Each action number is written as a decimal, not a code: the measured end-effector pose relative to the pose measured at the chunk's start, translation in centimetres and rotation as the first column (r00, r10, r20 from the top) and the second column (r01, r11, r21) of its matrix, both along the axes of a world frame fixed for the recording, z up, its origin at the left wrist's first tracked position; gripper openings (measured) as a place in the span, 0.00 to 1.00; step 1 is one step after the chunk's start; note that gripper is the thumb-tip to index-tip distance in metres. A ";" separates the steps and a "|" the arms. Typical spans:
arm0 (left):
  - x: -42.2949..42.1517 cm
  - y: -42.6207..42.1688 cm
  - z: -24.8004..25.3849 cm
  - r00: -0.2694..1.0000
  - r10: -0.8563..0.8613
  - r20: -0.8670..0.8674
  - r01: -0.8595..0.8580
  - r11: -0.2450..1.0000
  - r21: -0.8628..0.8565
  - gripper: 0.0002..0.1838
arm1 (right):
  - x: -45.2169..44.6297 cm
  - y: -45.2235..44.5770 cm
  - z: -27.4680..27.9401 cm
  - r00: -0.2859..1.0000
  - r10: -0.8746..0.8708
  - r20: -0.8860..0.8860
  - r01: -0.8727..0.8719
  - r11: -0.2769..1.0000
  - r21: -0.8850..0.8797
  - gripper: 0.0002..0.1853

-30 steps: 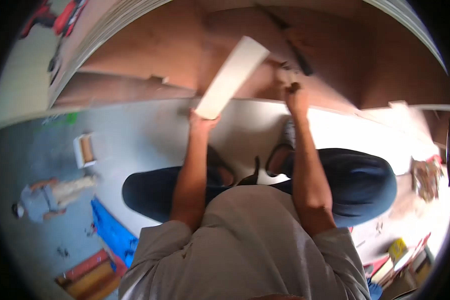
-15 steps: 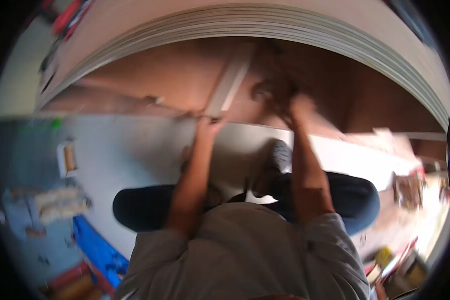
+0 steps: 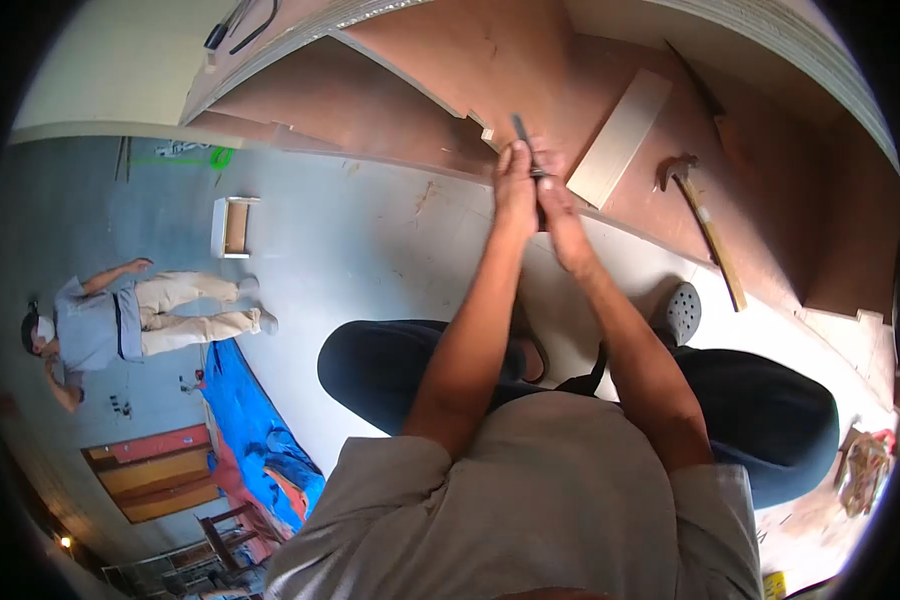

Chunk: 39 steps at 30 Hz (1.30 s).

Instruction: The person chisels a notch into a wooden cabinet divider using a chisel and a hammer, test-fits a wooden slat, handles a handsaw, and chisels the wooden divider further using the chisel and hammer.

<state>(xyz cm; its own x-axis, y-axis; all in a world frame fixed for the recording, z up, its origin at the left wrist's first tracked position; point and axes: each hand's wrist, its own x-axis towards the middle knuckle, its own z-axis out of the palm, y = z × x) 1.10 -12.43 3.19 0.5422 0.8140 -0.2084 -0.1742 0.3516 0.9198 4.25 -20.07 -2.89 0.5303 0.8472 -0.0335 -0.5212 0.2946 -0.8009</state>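
Observation:
My left hand [image 3: 513, 192] and my right hand [image 3: 564, 222] are together at the front edge of the brown wooden cabinet. Between them is a chisel [image 3: 522, 133], its narrow grey blade pointing away from me. Both hands are closed around its dark lower part, mostly hidden by the fingers. Right of my hands, a pale wooden board [image 3: 622, 140] lies on the brown panel [image 3: 595, 75]. Beyond it rests a claw hammer [image 3: 711, 232] with a wooden handle, which reaches past the panel's front edge.
A dark, narrow pointed object [image 3: 697, 82] lies deeper in the cabinet. My grey clog [image 3: 683, 313] is near the hammer handle. On the left, another person [image 3: 100, 318] stands beyond a small white drawer-like box [image 3: 232, 228]. Blue sheeting [image 3: 252, 420] covers something nearby.
My right hand has left the hammer, which now lies on the panel, and has joined my left hand at the chisel. The view has swung left, bringing the other person fully into sight.

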 end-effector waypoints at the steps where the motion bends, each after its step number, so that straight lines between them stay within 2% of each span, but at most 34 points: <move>1: -0.9 1.1 -0.1 0.998 0.026 0.055 -0.026 1.000 0.006 0.18 | -0.8 0.9 0.5 0.999 0.033 0.010 -0.032 0.998 -0.053 0.22; 2: -2.2 2.1 -0.4 0.993 0.051 0.103 -0.053 0.999 0.009 0.15 | -1.6 1.8 0.9 0.998 0.067 0.012 -0.065 0.992 -0.106 0.22; 3: -3.0 2.7 -0.1 0.991 0.070 0.118 -0.070 0.998 0.002 0.15 | -2.0 2.5 1.2 0.990 0.077 0.120 -0.064 0.992 -0.110 0.24; 4: -3.6 3.1 0.2 0.993 0.063 0.104 -0.060 0.998 -0.036 0.15 | -2.0 3.1 1.1 0.991 0.070 0.113 -0.057 0.992 -0.112 0.24; 5: -4.0 3.6 0.6 0.998 0.033 0.045 -0.033 0.999 -0.016 0.15 | -2.1 3.6 0.9 0.933 0.007 0.360 0.052 0.987 -0.152 0.24; 6: -4.1 3.9 0.8 1.000 0.004 -0.017 -0.004 1.000 0.002 0.15 | -2.2 4.1 0.9 0.811 -0.037 0.584 0.165 0.972 -0.166 0.24; 7: -3.9 4.1 0.9 1.000 -0.002 -0.029 0.002 1.000 -0.001 0.15 | -2.3 4.7 0.8 0.799 -0.082 0.595 0.189 0.975 -0.120 0.22; 10: -3.2 5.3 1.4 0.998 0.046 -0.035 -0.047 0.999 -0.023 0.15 | -3.1 6.3 1.3 0.796 -0.153 0.585 0.304 0.938 -0.169 0.19; 13: -3.2 5.6 1.5 0.995 0.013 -0.097 -0.008 0.998 0.057 0.16 | -3.4 6.9 1.4 0.770 -0.207 0.603 0.360 0.922 -0.142 0.17; 17: -3.2 5.2 2.1 0.988 0.010 -0.155 -0.001 0.999 0.054 0.17 | -3.7 7.1 0.6 0.742 -0.157 0.652 0.358 0.915 -0.187 0.19; 19: -3.1 5.2 2.1 0.985 0.028 -0.172 -0.015 0.997 0.074 0.17 | -4.2 7.5 0.4 0.671 -0.274 0.689 0.420 0.906 -0.048 0.21; 20: -3.3 5.2 2.2 0.986 0.011 -0.164 0.007 0.994 0.112 0.17 | -4.6 7.5 0.2 0.671 -0.273 0.690 0.422 0.905 -0.053 0.21; 22: -3.5 5.5 1.7 0.987 -0.005 -0.160 0.029 0.989 0.148 0.17 | -5.2 7.3 0.8 0.817 -0.093 0.570 0.296 0.915 -0.273 0.23; 25: -3.1 5.8 0.9 0.993 0.018 -0.117 0.001 0.987 0.161 0.18 | -4.6 7.0 1.1 0.817 -0.108 0.566 0.306 0.914 -0.268 0.22; 27: -3.0 5.8 1.0 0.997 -0.004 -0.075 0.012 0.994 0.107 0.17 | -3.9 7.0 1.2 0.808 -0.101 0.581 0.304 0.915 -0.264 0.22; 30: -2.8 5.9 1.3 0.997 0.025 -0.071 -0.013 0.986 0.164 0.17 | -3.4 7.1 1.7 0.790 -0.090 0.607 0.298 0.921 -0.251 0.21; 34: -3.1 6.4 1.4 0.997 0.014 -0.079 -0.006 0.994 0.105 0.17 | -3.3 7.0 3.0 0.808 -0.053 0.587 0.281 0.910 -0.304 0.19; 35: -3.1 6.3 1.4 0.997 0.015 -0.070 -0.004 0.989 0.147 0.17 | -3.6 6.9 3.0 0.805 -0.051 0.591 0.282 0.909 -0.307 0.19; 36: -3.1 6.3 1.5 0.998 0.013 -0.062 -0.001 0.982 0.190 0.17 | -3.9 7.0 2.9 0.800 -0.072 0.596 0.298 0.909 -0.291 0.19; 38: -3.4 6.5 1.5 0.995 0.012 -0.097 0.004 0.988 0.156 0.17 | -4.0 7.3 2.0 0.795 -0.087 0.601 0.315 0.905 -0.286 0.19; 39: -3.1 6.7 1.6 0.997 -0.005 -0.072 0.015 0.991 0.135 0.17 | -3.7 7.7 1.7 0.750 -0.192 0.633 0.380 0.908 -0.175 0.20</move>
